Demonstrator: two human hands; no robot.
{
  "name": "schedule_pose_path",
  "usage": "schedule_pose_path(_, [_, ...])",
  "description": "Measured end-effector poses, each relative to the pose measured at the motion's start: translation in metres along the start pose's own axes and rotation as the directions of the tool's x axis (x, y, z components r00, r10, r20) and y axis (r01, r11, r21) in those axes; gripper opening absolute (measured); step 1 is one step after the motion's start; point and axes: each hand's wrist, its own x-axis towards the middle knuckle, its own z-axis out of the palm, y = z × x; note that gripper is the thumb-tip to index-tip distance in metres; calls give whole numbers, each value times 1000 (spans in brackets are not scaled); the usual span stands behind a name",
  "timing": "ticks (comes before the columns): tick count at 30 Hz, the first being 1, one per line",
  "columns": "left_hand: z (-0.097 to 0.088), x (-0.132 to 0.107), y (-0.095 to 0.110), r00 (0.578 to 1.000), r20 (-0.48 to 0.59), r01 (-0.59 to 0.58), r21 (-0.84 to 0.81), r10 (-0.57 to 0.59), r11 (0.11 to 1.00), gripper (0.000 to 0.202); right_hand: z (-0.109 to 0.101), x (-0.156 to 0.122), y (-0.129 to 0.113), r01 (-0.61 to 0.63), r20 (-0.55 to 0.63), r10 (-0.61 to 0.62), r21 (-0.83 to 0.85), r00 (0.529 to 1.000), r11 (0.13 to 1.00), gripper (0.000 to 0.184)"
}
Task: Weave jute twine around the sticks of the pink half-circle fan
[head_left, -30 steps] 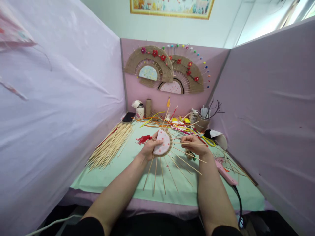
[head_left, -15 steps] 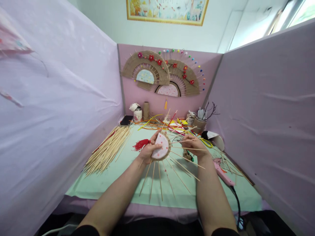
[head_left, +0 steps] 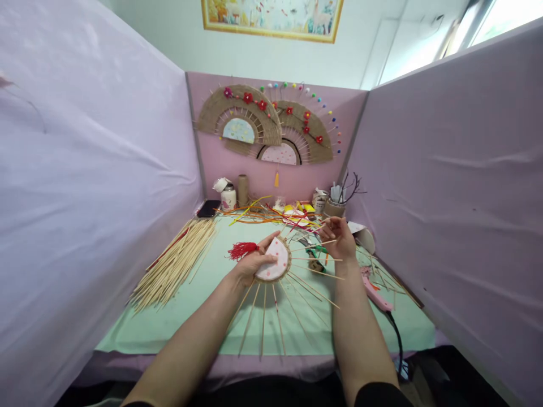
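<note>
My left hand (head_left: 251, 262) grips a half-round pink fan core (head_left: 274, 261) edged with twine; thin bamboo sticks (head_left: 280, 308) fan out from it toward me, and a red tassel (head_left: 241, 249) hangs off its left side. My right hand (head_left: 339, 237) is raised just right of the core, fingers curled round something thin near the upper sticks; I cannot make out what it is.
A bundle of bamboo sticks (head_left: 176, 262) lies at the left on the green mat (head_left: 203, 316). A pink glue gun (head_left: 375, 294) lies at the right. Coloured strips, cups and a bottle (head_left: 228, 196) crowd the back. Two finished fans (head_left: 271, 127) hang on the pink partition.
The view has shifted right and up. My right hand has risen and moved back from the sticks. My left hand keeps its hold on the fan core, now lower.
</note>
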Motion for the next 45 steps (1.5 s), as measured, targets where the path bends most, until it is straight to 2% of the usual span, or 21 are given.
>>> schedule_pose_path(2, [0,1,1,999,-24,-36,-16,35,999,86,2,0,0,-7,-34,6,-26,999,1000,27])
schedule_pose_path(6, [-1,1,5,981,-124,-154,-63,146,986,91,6,-1,4,-131,-76,122,-120,990,984,29])
schedule_pose_path(9, [-3,2,9,954,-210,-238,-92,215,967,92,10,-4,13,-259,-52,256,-322,965,911,32])
schedule_pose_path(13, [-7,2,14,920,-264,-327,-109,290,939,89,20,-13,22,-337,45,461,-621,886,708,32])
schedule_pose_path(16, [-8,2,15,905,-284,-363,-127,316,923,84,28,-20,23,-332,133,569,-697,811,636,31])
schedule_pose_path(18, [-8,3,14,908,-296,-349,-144,296,926,77,33,-23,22,-319,161,580,-703,799,635,32])
schedule_pose_path(22, [-7,4,11,923,-340,-256,-188,181,948,49,37,-24,21,-316,158,562,-690,812,651,34])
schedule_pose_path(24, [-5,4,11,923,-351,-242,-211,157,947,44,37,-24,22,-330,164,576,-682,801,653,34])
schedule_pose_path(27, [-2,1,12,928,-329,-255,-225,173,941,55,36,-24,24,-350,180,593,-661,785,664,33])
schedule_pose_path(32, [-1,-3,13,930,-327,-246,-214,168,945,67,30,-23,27,-371,157,589,-644,792,669,32])
schedule_pose_path(39, [-3,-4,12,933,-306,-255,-198,188,946,65,28,-21,23,-400,182,595,-585,783,706,31])
schedule_pose_path(45, [-6,-2,11,936,-299,-244,-167,187,955,52,19,-18,20,-401,212,593,-559,777,726,33])
